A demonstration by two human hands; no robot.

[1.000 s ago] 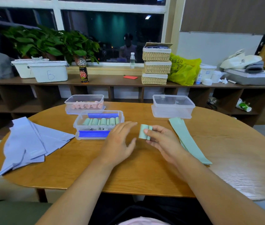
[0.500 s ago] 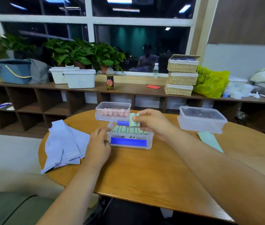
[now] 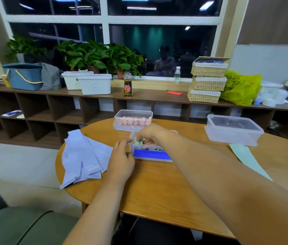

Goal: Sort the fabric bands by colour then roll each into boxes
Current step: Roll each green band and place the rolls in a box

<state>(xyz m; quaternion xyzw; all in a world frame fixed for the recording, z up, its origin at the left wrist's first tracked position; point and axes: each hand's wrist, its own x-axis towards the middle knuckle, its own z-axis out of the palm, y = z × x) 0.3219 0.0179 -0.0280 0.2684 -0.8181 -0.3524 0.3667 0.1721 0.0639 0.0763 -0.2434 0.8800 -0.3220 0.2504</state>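
Hands on clear plastic box with blue strip (image 3: pixel 152 154): left hand (image 3: pixel 121 160) gripping 9 o'clock end, right hand (image 3: pixel 151 136) pinching pale green rolled fabric band (image 3: pixel 138 142) inside. Risks: unrolling after slack release; skidding toward 12 o'clock under hard push.

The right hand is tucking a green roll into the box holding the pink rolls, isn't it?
No. The head view shows the right hand tucking the green roll into the blue-latched box, which stands in front of the pink-roll box.
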